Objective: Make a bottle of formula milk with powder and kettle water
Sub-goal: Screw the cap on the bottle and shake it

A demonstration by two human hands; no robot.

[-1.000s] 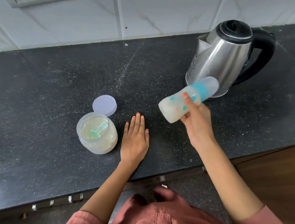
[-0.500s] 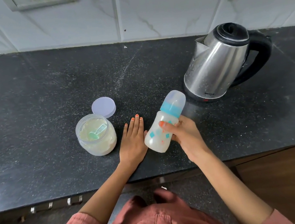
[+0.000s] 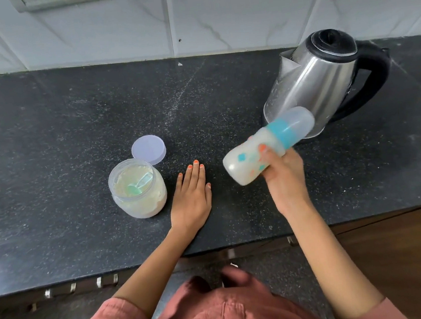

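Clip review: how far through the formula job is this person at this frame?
Done: the bottle holds milky liquid and is capped, so powder and water appear to be in; the kettle stands on the counter. In hand: the right hand grips the bottle tilted, probably mixing; the left hand rests flat. Left: the powder jar is open, scoop inside, lid beside it.
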